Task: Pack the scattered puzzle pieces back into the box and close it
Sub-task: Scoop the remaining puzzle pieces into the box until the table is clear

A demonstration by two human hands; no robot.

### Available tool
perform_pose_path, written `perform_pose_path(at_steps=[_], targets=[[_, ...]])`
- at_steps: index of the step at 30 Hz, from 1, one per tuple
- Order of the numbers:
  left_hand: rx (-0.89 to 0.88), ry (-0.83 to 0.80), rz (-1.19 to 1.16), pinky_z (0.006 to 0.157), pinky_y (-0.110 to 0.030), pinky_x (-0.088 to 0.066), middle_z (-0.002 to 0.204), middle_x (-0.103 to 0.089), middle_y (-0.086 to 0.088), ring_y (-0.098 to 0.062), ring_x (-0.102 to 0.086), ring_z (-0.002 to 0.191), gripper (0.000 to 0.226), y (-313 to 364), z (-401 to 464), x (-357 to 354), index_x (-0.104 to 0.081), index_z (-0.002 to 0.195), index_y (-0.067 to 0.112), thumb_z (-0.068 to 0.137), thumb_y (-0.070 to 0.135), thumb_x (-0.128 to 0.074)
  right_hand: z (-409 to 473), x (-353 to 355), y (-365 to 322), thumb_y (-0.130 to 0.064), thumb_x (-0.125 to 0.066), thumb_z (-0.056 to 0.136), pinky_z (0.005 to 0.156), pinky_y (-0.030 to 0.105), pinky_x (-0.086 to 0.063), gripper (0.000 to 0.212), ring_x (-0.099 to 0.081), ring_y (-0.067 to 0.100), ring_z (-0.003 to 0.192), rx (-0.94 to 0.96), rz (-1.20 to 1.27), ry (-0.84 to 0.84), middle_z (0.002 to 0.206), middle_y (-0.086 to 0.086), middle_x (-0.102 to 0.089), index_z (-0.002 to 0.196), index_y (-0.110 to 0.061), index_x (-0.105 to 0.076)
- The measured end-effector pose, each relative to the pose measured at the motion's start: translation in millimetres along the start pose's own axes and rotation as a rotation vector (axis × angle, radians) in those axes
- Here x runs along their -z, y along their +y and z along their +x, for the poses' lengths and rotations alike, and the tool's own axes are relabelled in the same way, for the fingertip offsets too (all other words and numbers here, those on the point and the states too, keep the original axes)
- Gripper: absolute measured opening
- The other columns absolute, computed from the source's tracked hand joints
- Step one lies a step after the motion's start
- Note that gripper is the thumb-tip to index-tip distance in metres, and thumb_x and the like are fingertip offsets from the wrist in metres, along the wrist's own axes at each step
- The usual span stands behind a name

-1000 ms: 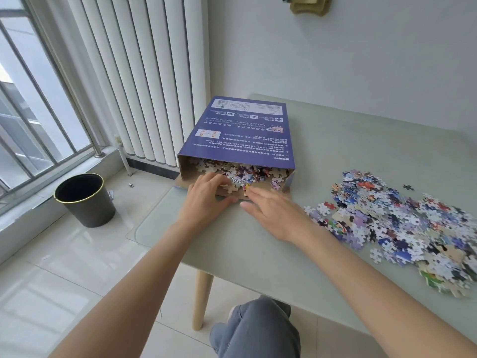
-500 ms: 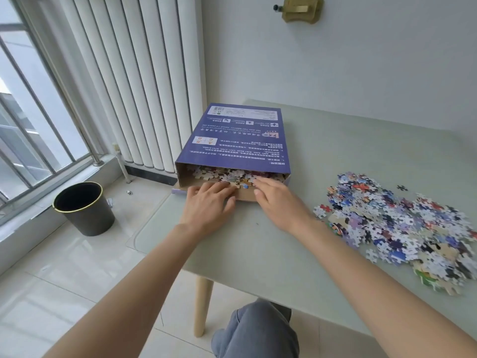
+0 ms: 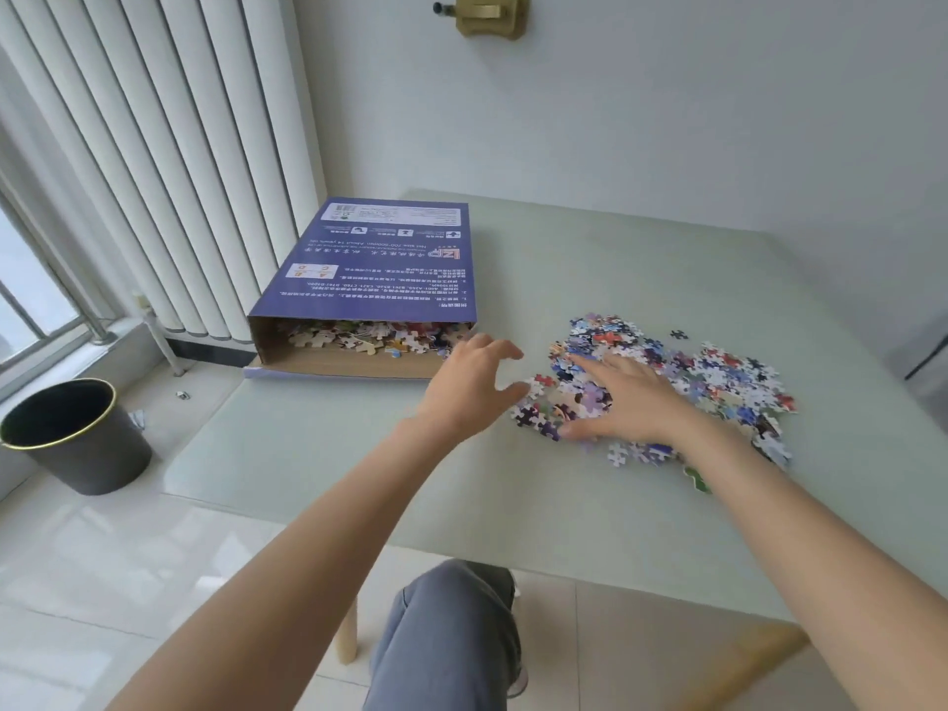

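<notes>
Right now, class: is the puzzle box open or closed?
Open. The blue box lies flat, its near end gaping, and loose pieces show inside above the unfolded cardboard flap.

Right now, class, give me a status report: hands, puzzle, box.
Left hand open, above table. Right hand open, flat on loose pieces. Box open, part-filled. Nothing in the way.

Right hand (image 3: 628, 402) flat on pieces (image 3: 718, 374) — box (image 3: 374, 269) open.

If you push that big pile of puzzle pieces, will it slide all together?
Probably not. The pile of puzzle pieces is loose, so it would likely spread and leave stragglers. The pieces look thin and light, and the table looks smooth, so they should slide easily under the flat right hand.
</notes>
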State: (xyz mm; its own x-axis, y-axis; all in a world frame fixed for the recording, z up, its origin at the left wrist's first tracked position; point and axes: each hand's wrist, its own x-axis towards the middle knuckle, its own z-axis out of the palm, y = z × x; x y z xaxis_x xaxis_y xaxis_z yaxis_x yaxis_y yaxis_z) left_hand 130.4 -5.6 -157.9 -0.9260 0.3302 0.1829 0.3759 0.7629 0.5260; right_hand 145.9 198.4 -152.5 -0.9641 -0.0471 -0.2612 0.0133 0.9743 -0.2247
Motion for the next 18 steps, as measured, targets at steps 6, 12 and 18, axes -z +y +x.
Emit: perform_pose_path(at_steps=[6, 12, 18], targets=[[0.087, -0.311, 0.169, 0.106, -0.04, -0.032, 0.133, -0.036, -0.01, -0.031, -0.031, 0.125, 0.084, 20.2, 17.9, -26.4, -0.034, 0.141, 0.024, 0.071, 0.051, -0.072, 4.7, -0.5, 11.6, -0.067, -0.072, 0.059, 0.112, 0.052, -0.023, 0.111, -0.011, 0.028, 0.142, 0.015, 0.062, -0.027, 0.154, -0.001, -0.014, 0.142, -0.054, 0.002], [0.162, -0.323, 0.066, 0.106, -0.039, -0.033, 0.127, -0.033, -0.01, -0.032, -0.03, 0.122, 0.066, 33.6, 33.0, -40.3, -0.042, 0.134, 0.035, 0.075, 0.041, -0.072, 14.2, 9.3, 13.8, -0.039, -0.079, 0.068, 0.102, 0.041, -0.035, 0.067, -0.035, 0.03, 0.125, 0.054, 0.2, 0.027, 0.13, 0.009, -0.036, 0.127, -0.04, -0.047], [0.139, -0.254, 0.004, 0.097, -0.036, -0.036, 0.124, -0.037, -0.017, -0.037, -0.039, 0.117, 0.055, 46.9, 35.4, -48.7, -0.041, 0.132, 0.019, 0.083, 0.024, -0.066, 11.0, 8.5, 14.4, -0.025, -0.077, 0.073, 0.077, 0.03, -0.039, 0.048, -0.048, 0.022, 0.105, 0.113, 0.248, 0.112, 0.118, 0.006, -0.048, 0.114, -0.027, -0.051]])
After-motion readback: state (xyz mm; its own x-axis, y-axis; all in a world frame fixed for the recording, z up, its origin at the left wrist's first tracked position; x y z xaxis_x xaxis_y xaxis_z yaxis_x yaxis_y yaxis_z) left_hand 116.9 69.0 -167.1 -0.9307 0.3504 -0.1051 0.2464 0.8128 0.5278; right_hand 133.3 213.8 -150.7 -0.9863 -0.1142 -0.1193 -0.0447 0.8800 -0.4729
